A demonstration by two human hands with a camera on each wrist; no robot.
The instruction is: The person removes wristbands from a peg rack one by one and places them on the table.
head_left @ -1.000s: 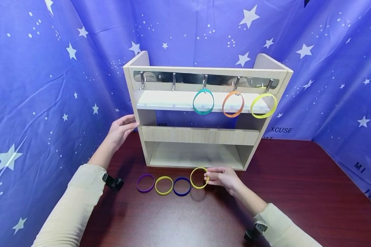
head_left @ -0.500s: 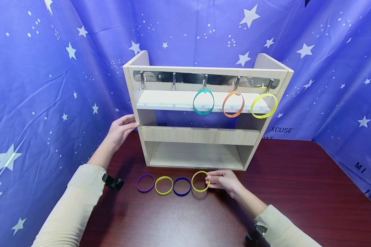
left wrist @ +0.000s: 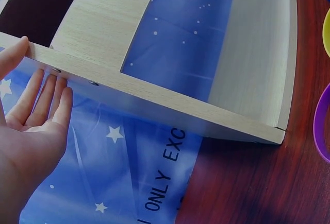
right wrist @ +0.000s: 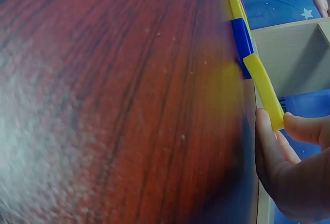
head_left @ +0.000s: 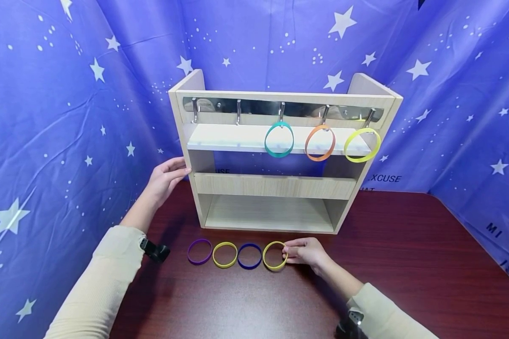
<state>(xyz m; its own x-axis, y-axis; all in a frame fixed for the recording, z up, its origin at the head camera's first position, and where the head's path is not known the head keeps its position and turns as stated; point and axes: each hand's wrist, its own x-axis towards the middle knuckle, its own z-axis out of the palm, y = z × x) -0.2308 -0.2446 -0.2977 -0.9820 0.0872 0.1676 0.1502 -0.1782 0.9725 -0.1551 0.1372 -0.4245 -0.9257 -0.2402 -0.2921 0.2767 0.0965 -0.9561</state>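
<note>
My right hand [head_left: 307, 253] pinches the right edge of a yellow silicone wristband [head_left: 264, 256] between thumb and fingers. In the right wrist view, that wristband [right wrist: 264, 91] tilts, its held end off the table. To its left a dark blue wristband [head_left: 239, 262], another yellow wristband [head_left: 214, 260] and a purple wristband [head_left: 189, 256] lie in a row. My left hand [head_left: 163, 181] touches the left side panel of a wooden shelf [head_left: 275, 186]; in the left wrist view its fingers [left wrist: 59, 98] are nearly straight against the panel.
A metal hook rail [head_left: 258, 107] runs across the shelf's top. A teal wristband [head_left: 266, 143], an orange wristband [head_left: 307, 147] and a bright yellow wristband [head_left: 356, 159] hang from its hooks; the two left hooks are bare. A starry blue curtain [head_left: 254, 61] surrounds the dark red table [head_left: 407, 254].
My right hand has brought the pinched yellow wristband down and slightly right, beside the dark blue one. The left hand has stayed on the shelf's side.
</note>
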